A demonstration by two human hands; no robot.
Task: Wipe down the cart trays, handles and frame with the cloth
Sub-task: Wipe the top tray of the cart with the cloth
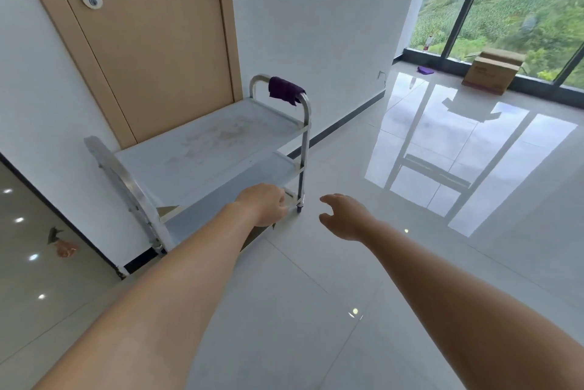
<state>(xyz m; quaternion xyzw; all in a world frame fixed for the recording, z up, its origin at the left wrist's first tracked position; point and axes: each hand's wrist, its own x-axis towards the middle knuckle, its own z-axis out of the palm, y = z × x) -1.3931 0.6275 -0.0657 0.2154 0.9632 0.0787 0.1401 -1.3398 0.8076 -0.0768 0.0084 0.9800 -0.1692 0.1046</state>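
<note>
**Cart by the door, cloth on its far handle**

Steel cart (202,149) parked against the wall by the wooden door (151,42); top tray (221,140) empty but smudged, middle tray (252,178) bare. Purple cloth (286,90) draped over the far handle (278,81). Left hand (265,203) closed on the lower tray's edge. Right hand (344,216) open, holding nothing, just beside the cart. Cardboard box (493,69) near the window, contents hidden.

wooden door (151,51) behind; cardboard box (493,70) by the window (521,1).
</note>
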